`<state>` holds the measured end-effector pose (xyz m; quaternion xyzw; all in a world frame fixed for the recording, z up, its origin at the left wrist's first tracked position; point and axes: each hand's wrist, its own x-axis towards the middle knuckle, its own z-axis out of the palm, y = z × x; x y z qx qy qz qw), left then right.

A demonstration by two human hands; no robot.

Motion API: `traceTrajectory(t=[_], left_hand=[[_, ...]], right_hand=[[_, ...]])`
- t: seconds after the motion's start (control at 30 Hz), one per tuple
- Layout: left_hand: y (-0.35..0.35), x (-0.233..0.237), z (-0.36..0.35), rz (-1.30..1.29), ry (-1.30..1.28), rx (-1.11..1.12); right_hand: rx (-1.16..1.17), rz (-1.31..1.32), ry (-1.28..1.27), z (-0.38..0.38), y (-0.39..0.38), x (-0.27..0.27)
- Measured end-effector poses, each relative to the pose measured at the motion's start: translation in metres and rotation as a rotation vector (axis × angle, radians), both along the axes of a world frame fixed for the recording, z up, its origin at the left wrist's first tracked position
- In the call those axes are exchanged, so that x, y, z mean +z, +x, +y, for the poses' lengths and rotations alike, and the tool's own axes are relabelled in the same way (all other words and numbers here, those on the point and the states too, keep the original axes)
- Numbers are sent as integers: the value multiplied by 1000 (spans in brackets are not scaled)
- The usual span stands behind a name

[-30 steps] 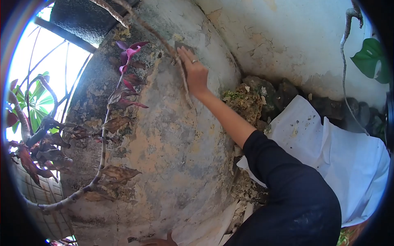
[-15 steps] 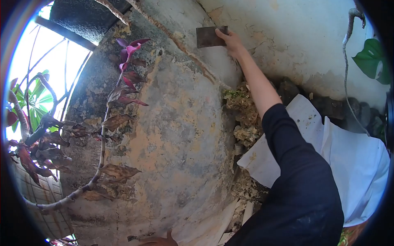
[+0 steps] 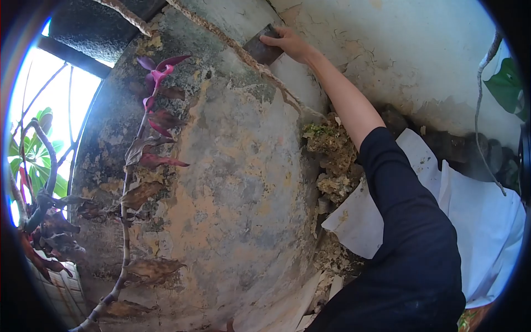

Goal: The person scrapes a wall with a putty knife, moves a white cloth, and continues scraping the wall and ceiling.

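Note:
My right hand (image 3: 291, 43) reaches up to the top of the wall, fingers closed around the edge of a dark, flat rectangular scraper (image 3: 260, 51). The scraper lies tilted against the stained, peeling wall (image 3: 238, 166), near the corner with a pale wall (image 3: 398, 50). A brown woody stem (image 3: 238, 48) crosses in front of the scraper's left end. Of my left hand (image 3: 230, 325), only a sliver shows at the bottom edge, low on the wall; its fingers are mostly out of frame.
A plant stem with pink and withered leaves (image 3: 128, 213) hangs on the left. Rough mossy rubble (image 3: 334, 157) lines the wall's right edge. White sheeting (image 3: 475, 221) lies over dark stones on the right. A thin hanging root (image 3: 478, 110) dangles at the far right.
My right hand has moved slightly left with the scraper, which has turned from nearly level to slanting. My left hand has sunk mostly below the frame. The view has shifted a little.

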<state>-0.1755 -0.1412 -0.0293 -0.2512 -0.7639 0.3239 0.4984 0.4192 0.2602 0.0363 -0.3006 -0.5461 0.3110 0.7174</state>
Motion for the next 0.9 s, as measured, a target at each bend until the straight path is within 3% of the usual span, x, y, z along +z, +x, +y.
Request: traceTrajectory(t=[0.3, 0.37, 0.47, 0.6, 0.67, 0.8, 0.87, 0.9], left_hand=[[-6, -4, -4, 18, 12, 3], [-8, -3, -10, 26, 11, 9], [-14, 1, -13, 36, 25, 16], [-13, -5, -9, 31, 28, -3], [-18, -2, -13, 42, 22, -1], [-23, -2, -11, 47, 33, -6], [-24, -1, -15, 51, 25, -4], [-23, -1, -18, 51, 21, -2]], right_hand=[[-15, 3, -19, 0, -12, -2], [-49, -35, 83, 6, -23, -8], [-48, 135, -49, -3, -12, -11], [-61, -80, -30, -33, -32, -15], [-72, 174, -92, -21, -14, -23], [-147, 170, -75, -23, -10, -26], [-214, 593, -75, -46, -20, -17], [-214, 591, -82, -58, -27, -13]])
